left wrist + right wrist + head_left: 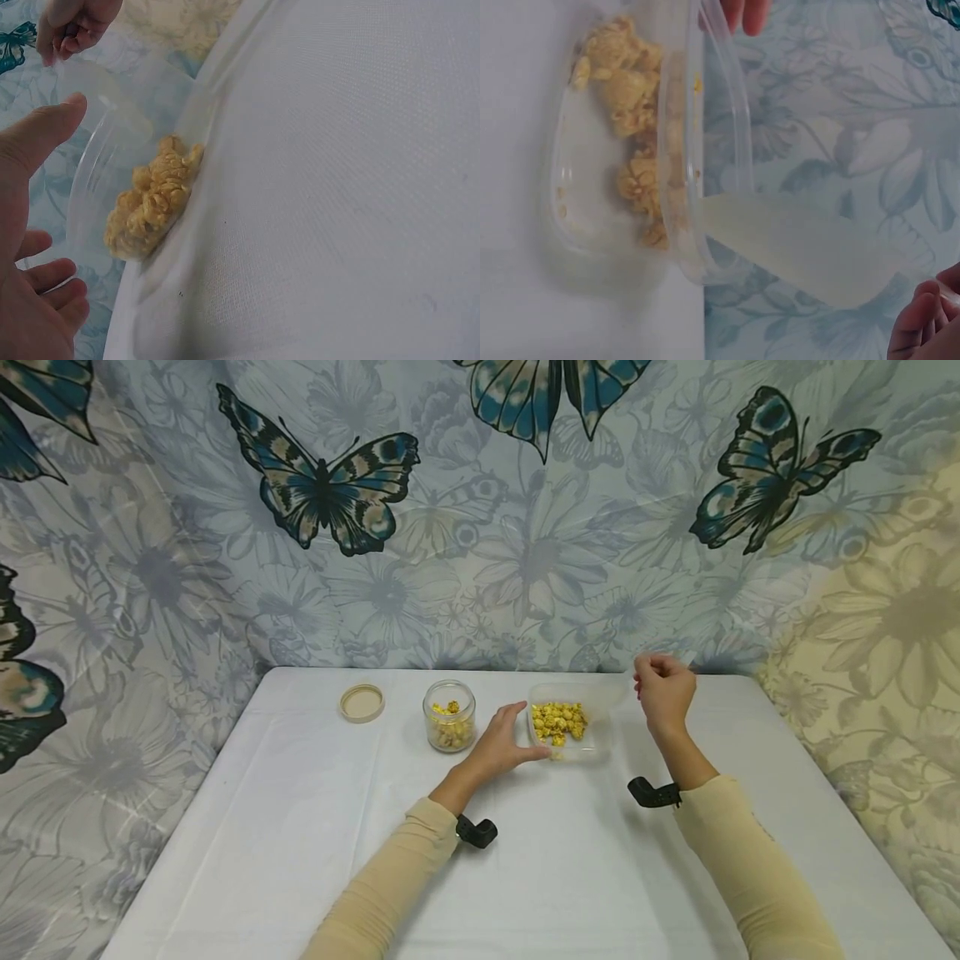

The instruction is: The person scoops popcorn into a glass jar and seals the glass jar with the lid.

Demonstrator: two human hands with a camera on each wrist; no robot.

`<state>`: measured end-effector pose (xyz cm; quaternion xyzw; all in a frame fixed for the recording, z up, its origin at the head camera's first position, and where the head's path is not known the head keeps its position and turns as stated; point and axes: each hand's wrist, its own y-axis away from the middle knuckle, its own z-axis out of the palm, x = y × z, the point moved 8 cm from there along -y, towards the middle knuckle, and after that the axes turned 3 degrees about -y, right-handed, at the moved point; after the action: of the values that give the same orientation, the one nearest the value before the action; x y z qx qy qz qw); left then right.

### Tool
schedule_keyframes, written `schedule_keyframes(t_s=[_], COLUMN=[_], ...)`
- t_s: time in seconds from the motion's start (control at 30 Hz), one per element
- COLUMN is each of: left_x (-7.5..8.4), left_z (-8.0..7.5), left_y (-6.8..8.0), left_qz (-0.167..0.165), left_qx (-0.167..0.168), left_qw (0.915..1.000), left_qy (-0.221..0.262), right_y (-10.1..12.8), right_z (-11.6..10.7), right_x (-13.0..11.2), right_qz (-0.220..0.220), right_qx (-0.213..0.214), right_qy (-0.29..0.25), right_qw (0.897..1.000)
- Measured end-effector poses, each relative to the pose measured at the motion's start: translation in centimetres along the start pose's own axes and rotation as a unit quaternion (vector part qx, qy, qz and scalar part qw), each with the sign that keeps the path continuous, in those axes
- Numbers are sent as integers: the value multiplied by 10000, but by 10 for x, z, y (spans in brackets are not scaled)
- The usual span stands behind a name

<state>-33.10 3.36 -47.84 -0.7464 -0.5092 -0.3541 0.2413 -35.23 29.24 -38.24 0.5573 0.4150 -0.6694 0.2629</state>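
Left hand (504, 745) lies on the white tablecloth (300, 827), fingers straight and spread, thumb and fingertips against the near left corner of the clear, shallow plastic container (596, 745), apparently steadying it. Inside the container sits a heap of yellow puffed snack pieces (558, 722). Right hand (663, 690) hangs raised just beyond the container's right edge, its fingers curled and pinching the corner of a thin translucent lid (802, 247), which lifts off the rim at a slant. Left of the container stands a small round glass jar (449, 716), partly filled with the same yellow pieces, and farther left its beige round cap (362, 702) lies flat on the cloth.
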Motion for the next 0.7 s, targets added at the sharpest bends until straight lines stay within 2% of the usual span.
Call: schedule_keyframes(t_s=[0.1, 0.4, 0.5, 0.7], left_x=[-2, -3, -2, -1], left_z=[4, 10, 12, 14], left_y=[-1, -5, -6, -8], left_qz=[-2, -17, -20, 55], left_qx=[-26, 12, -14, 5], left_qw=[10000, 10000, 10000, 10000], left_qy=[-15, 8, 4, -29], right_y=[2, 10, 13, 15], right_z=[2, 9, 9, 8], right_x=[-3, -2, 4, 20], right_qz=[-298, -901, -778, -198], right_qx=[-35, -97, -136, -188], right_qy=[530, 1467, 1540, 971], right_qw=[9981, 9850, 9849, 9949])
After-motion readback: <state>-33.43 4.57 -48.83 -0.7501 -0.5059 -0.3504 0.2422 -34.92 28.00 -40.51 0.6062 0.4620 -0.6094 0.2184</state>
